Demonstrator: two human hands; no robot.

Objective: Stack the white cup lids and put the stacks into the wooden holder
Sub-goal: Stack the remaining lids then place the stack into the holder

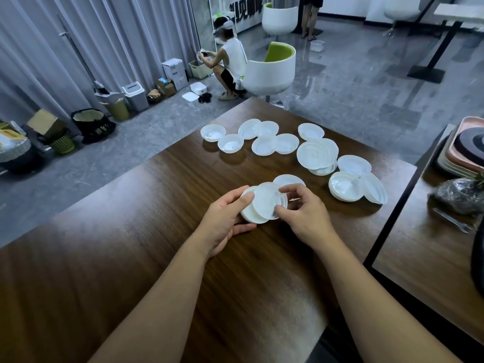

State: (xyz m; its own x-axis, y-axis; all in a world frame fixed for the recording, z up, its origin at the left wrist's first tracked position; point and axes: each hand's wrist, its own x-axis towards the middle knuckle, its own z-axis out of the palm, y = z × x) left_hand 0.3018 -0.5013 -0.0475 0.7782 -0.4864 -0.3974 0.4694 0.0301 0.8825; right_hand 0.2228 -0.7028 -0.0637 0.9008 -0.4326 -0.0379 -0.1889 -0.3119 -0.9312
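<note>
Over the middle of the dark wooden table (162, 258), my left hand (225, 218) grips a small stack of white cup lids (248, 214) from the left. My right hand (301, 208) pinches one tilted white lid (268, 200) against that stack. Another lid (288, 180) lies on the table just behind my right fingers. Several loose lids (262, 138) are spread across the far part of the table. Short leaning stacks (318, 154) and more lids (345, 186) sit at the far right. No wooden holder is in view.
A second table at the right carries stacked trays (463, 153), a wrapped dark bundle (458, 195) and a fork (453, 221). Beyond the table a person (230, 61) crouches beside a white and green chair (272, 69). Bins and boxes line the curtain.
</note>
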